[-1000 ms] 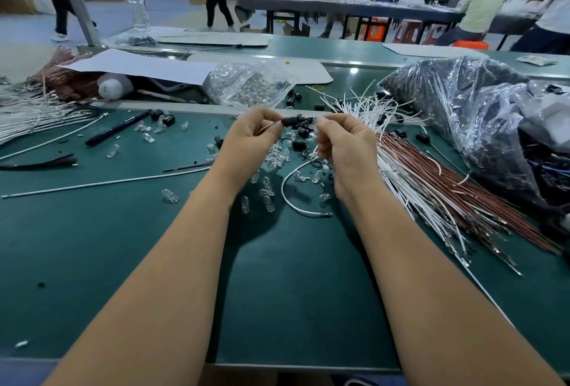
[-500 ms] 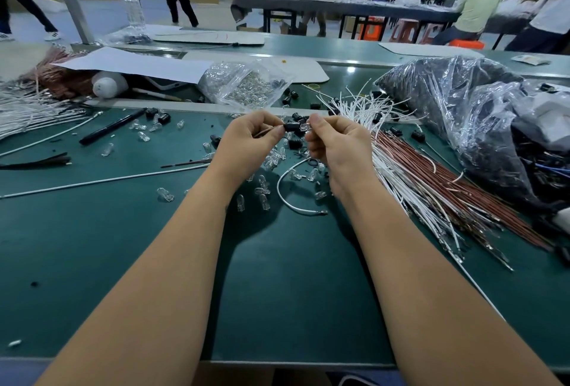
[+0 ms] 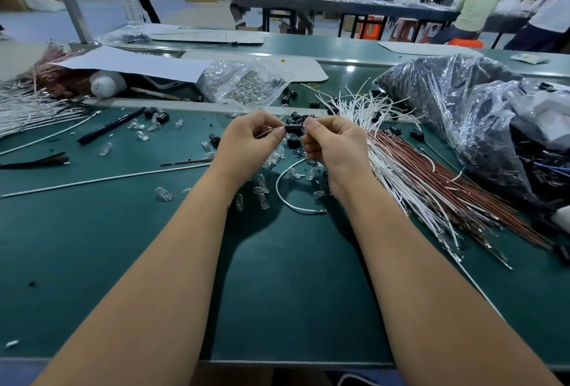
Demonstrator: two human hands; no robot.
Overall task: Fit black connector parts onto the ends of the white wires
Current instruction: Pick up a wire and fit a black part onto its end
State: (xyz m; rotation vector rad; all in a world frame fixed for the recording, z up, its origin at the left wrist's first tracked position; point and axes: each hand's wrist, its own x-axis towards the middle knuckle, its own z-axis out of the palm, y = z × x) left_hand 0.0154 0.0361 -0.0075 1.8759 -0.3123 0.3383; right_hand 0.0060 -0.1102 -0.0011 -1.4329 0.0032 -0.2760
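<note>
Both my hands are raised together above the green table (image 3: 154, 256). My left hand (image 3: 249, 145) pinches a small black connector (image 3: 293, 127) and a thin reddish-brown wire (image 3: 264, 132) at its fingertips. My right hand (image 3: 336, 151) pinches the connector's other end. A white wire (image 3: 282, 197) curls down from under my right hand and ends on the table. Loose black connectors (image 3: 294, 142) and small clear bulbs (image 3: 262, 183) lie scattered below my hands. A fan of white wires (image 3: 370, 108) and red-brown wires (image 3: 431, 176) lies to the right.
A clear bag of bulbs (image 3: 243, 83) sits behind my hands. A big crumpled plastic bag of dark parts (image 3: 462, 114) fills the right side. More white wires (image 3: 27, 111), a black pen (image 3: 108, 126) and a long white wire (image 3: 101, 179) lie at left. People stand and sit at tables behind.
My hands have drawn closer together around the black connector. The right fingertips now meet it where a gap showed a second ago.
</note>
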